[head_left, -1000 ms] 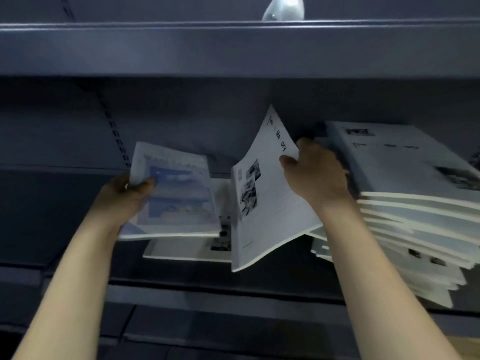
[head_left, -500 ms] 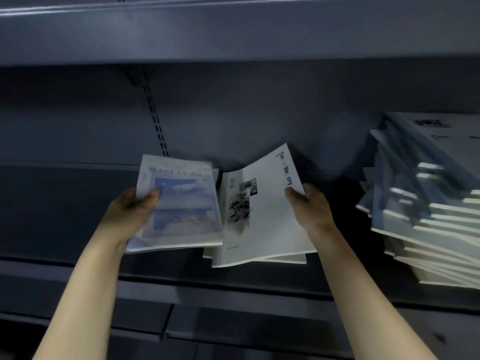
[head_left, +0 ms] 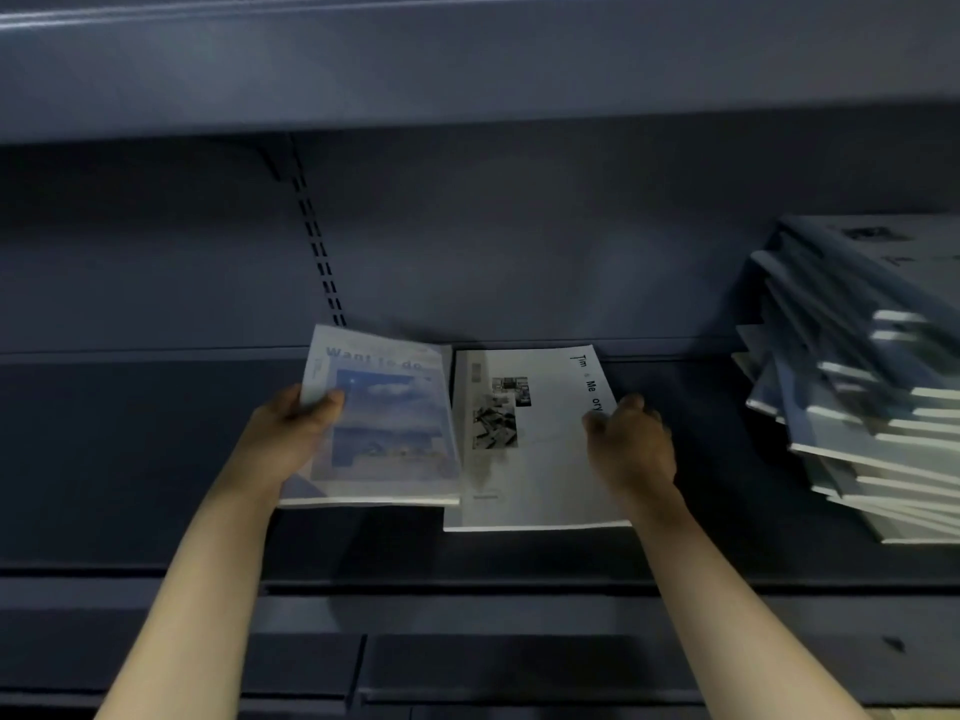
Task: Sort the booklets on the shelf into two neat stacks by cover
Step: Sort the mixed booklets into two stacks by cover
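Left hand (head_left: 283, 443) grips the blue sky-cover booklet (head_left: 382, 423) titled "Want to do" by its left edge, thumb on the cover, near edge lifted off the shelf (head_left: 156, 459). Right hand (head_left: 631, 449), fingers curled, pinches the right edge of the white "Tim Me ory" booklet (head_left: 535, 459), which lies flat just right of it. Unsorted booklet pile (head_left: 862, 407) leans at far right, well apart.

dim dark grey metal shelving (head_left: 467, 85), slotted upright (head_left: 317, 252)
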{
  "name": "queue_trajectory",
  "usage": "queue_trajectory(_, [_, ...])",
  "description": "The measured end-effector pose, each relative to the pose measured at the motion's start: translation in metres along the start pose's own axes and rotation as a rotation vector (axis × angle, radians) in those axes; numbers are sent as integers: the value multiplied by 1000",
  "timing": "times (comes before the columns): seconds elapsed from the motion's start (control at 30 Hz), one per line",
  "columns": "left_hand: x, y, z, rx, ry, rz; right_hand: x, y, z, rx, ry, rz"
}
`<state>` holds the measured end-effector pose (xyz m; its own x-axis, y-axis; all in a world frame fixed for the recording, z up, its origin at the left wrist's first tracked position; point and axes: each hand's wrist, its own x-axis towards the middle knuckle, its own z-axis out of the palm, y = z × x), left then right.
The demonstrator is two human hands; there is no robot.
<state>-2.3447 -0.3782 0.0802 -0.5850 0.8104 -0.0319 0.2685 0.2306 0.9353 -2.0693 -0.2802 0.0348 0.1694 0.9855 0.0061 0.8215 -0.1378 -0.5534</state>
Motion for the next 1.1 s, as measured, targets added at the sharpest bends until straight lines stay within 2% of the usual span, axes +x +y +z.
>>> queue_trajectory(0.37, [30, -10, -2, 14, -57, -44, -5, -3, 4, -243, 55, -14])
queue_trajectory(0.57, [55, -3, 10, 76, -71, -27, -9, 0, 8, -271, 109, -33])
queue_trajectory(0.63, [63, -3, 13, 148, -85, -2, -10, 0, 9, -297, 132, -41])
queue_trajectory(0.77, [75, -9, 14, 502, -83, 70, -11, -1, 11, -338, 155, -53])
queue_trajectory(0.83, [77, -13, 15, 602, -53, 107, -11, -2, 12, -348, 159, -62])
queue_trajectory(1.1, [81, -25, 23, 665, 41, 116, -14, -4, 11, -402, 195, -104])
